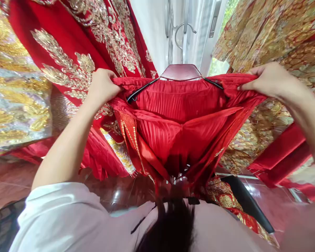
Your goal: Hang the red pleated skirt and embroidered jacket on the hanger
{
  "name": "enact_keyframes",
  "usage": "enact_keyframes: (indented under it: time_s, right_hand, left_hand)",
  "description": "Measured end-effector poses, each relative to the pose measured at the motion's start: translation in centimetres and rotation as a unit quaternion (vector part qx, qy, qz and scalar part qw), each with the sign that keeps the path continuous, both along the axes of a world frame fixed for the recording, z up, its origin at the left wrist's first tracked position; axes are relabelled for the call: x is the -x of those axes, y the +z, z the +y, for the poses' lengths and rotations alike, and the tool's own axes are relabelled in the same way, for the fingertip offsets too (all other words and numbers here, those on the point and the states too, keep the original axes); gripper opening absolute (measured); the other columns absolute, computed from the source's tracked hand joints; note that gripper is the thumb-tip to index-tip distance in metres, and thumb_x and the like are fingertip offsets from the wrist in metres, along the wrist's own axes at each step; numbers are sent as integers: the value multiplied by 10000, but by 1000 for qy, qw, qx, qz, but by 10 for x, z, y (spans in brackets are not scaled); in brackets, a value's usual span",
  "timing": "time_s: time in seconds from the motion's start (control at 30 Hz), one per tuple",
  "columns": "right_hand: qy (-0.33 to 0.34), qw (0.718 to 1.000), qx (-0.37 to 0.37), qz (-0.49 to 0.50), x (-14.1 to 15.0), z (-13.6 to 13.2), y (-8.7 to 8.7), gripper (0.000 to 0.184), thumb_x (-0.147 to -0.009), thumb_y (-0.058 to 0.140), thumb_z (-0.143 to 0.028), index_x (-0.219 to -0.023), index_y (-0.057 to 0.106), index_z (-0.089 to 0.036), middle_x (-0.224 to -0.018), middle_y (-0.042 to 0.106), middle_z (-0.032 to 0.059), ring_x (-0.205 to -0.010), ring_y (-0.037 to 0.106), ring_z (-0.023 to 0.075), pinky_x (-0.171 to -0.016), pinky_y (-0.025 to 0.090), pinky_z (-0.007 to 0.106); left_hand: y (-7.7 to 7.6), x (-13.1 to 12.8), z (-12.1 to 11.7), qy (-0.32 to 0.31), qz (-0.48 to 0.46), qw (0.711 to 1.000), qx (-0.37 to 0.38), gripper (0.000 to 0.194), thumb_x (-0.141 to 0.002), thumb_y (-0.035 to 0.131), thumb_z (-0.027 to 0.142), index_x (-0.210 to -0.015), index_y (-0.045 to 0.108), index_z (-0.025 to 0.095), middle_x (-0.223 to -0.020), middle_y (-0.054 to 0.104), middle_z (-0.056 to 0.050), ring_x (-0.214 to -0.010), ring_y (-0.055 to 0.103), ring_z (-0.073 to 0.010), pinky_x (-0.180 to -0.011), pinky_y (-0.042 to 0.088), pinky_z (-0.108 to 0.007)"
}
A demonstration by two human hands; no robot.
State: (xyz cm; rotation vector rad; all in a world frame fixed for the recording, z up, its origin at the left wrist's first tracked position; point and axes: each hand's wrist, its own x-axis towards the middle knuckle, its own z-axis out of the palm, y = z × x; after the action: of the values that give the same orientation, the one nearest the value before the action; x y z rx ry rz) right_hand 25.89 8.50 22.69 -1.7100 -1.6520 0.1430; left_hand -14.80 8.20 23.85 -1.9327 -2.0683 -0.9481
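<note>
A red pleated garment [162, 133] with gold-beaded trim hangs spread in front of me on a dark hanger [182, 72] with a metal hook. My left hand [103, 84] pinches the waistband's left end, past the hanger's arm. At the opposite end, my right hand [264, 80] grips the red fabric between thumb and fingers. The band is stretched wide between both hands. One black arm of the hanger shows inside the opening at each side. The garment's lower part drops out of sight toward my body.
On the left hang a red garment with gold embroidery [60, 63] and a gold-and-white sequined one [18, 98]. Gold patterned garments [267, 35] hang on the right. Behind is a white door frame [211, 38]. Below lie a patterned red-gold cloth [223, 196] and a black flat object [249, 199] on reddish tiles.
</note>
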Motion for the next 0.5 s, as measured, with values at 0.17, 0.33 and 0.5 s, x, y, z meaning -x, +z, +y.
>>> enact_keyframes:
  time_s: [0.17,0.33,0.5]
  right_hand:
    - [-54,997,49,-37,-21,24,11,94,-722,710,-80,-790,645,-85,-511,417,-68,-447,315,15,-474,252,216]
    - [-38,997,58,-34,-26,35,4,122,-708,710,-76,-726,591,-91,-506,387,-74,-462,292,12,-493,221,209]
    - [-20,998,65,-17,-25,42,-1,121,-709,684,-73,-690,568,-96,-493,358,-80,-468,279,17,-494,204,211]
  left_hand:
    - [0,8,20,28,94,993,62,246,-700,631,191,-873,674,22,-786,627,-107,-686,498,-149,-772,454,-292]
    - [-9,6,18,35,105,986,129,274,-711,596,219,-906,667,40,-785,626,-95,-625,470,-129,-711,434,-257]
    - [-14,3,13,51,107,978,172,280,-722,620,281,-893,662,64,-716,586,-51,-608,448,-118,-677,405,-227]
